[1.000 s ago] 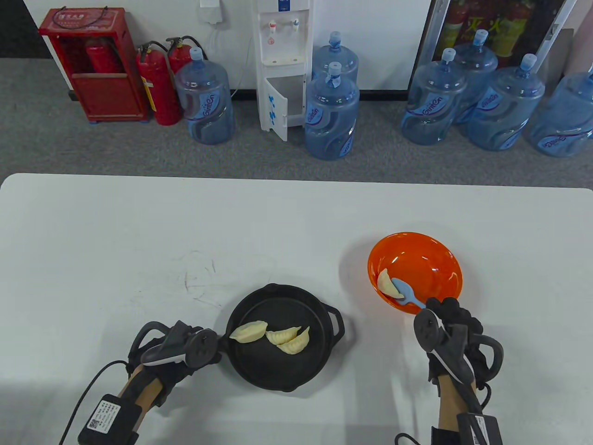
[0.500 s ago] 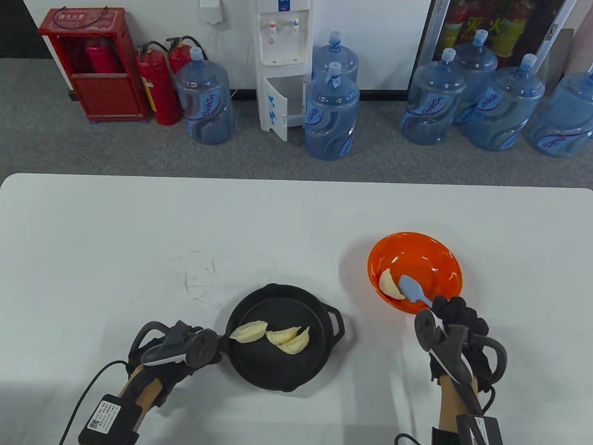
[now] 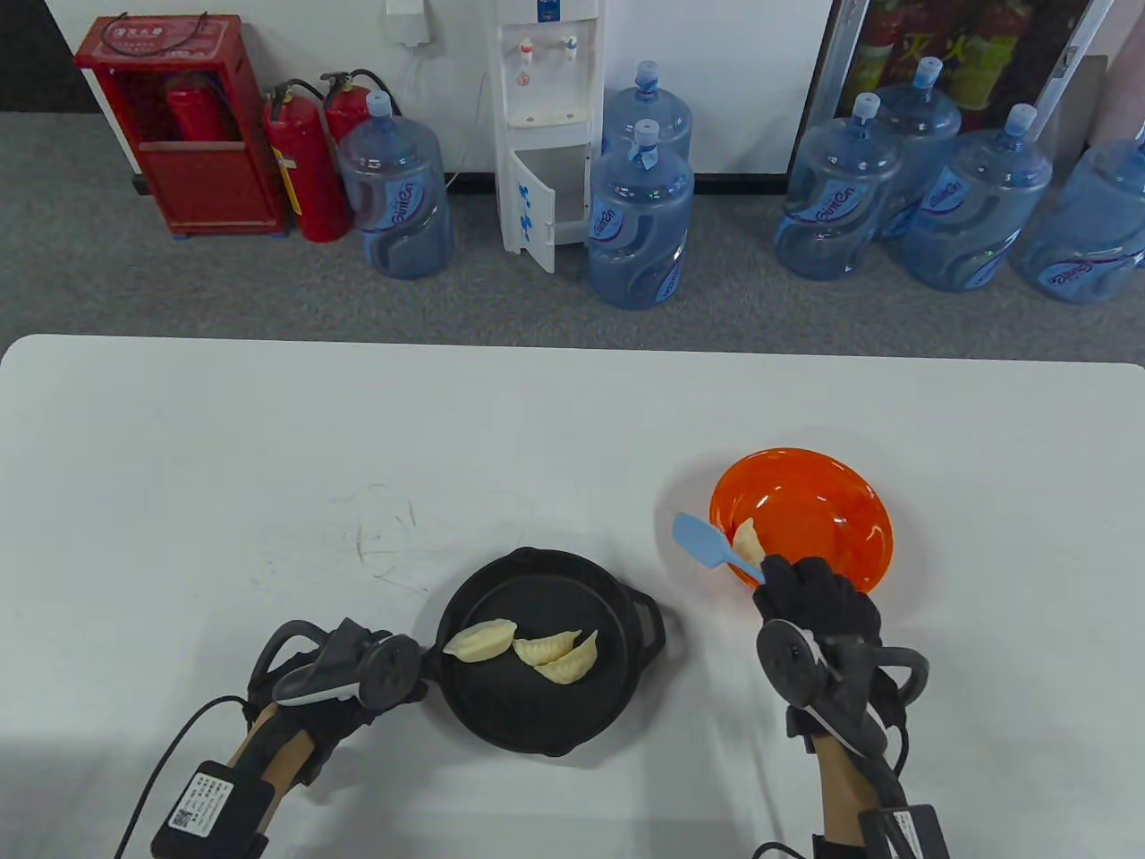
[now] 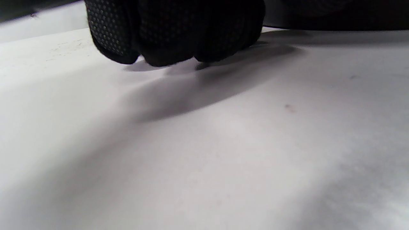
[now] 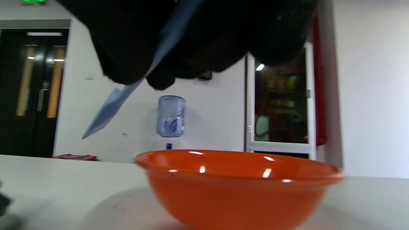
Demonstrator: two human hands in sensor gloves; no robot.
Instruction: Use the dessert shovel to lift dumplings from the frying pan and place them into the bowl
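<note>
The right hand (image 3: 818,599) grips the dessert shovel (image 3: 711,544), blade angled up-left; the left hand (image 3: 358,667) seemingly clasps the frying pan (image 3: 537,716) handle.

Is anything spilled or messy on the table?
Nothing is spilled. Three dumplings lie in the frying pan and one dumpling is in the orange bowl. The blue shovel in the right hand is empty. Only faint scribble marks on the table look odd.
</note>
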